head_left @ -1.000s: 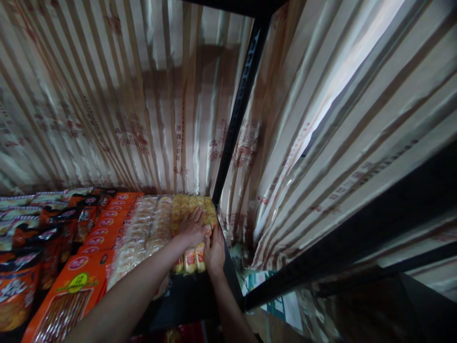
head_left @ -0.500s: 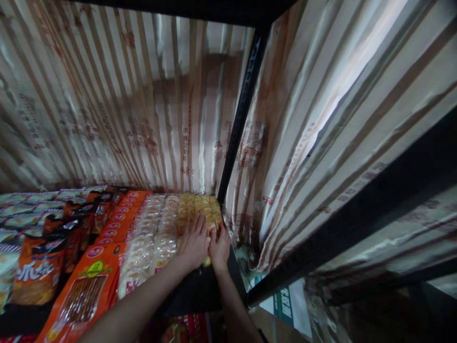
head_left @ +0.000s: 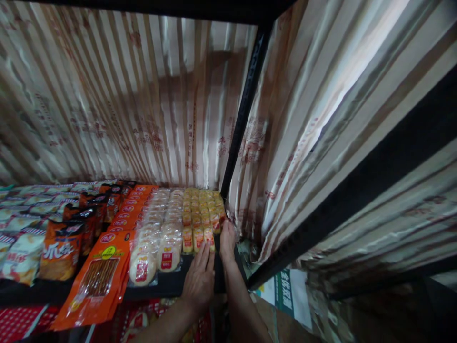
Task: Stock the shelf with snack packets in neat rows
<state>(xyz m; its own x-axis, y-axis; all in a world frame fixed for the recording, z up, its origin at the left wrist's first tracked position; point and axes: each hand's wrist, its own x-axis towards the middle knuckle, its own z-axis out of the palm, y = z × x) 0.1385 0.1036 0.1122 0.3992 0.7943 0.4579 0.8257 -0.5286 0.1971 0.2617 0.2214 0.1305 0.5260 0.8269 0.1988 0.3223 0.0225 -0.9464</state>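
Dark shelf (head_left: 167,287) against pleated sheeting (head_left: 171,95): left hand's (head_left: 200,276) fingers extended, gripping nothing, tips at the front yellow packets (head_left: 196,219), 12 o'clock; right hand's (head_left: 227,240) fingers by the rows' right edge, 1 o'clock, grasp cannot be told. White packs (head_left: 167,240) at 10, orange pouches (head_left: 98,276) at 9. Risk: uneven pushing could topple packets over the right edge.

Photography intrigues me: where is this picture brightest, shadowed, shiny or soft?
Head view: brightest on the diagonal strip at upper right; head view: a shadow crosses the rear pleated sheeting; head view: clear wrappers glint; head view: yellow packs look too soft to read.
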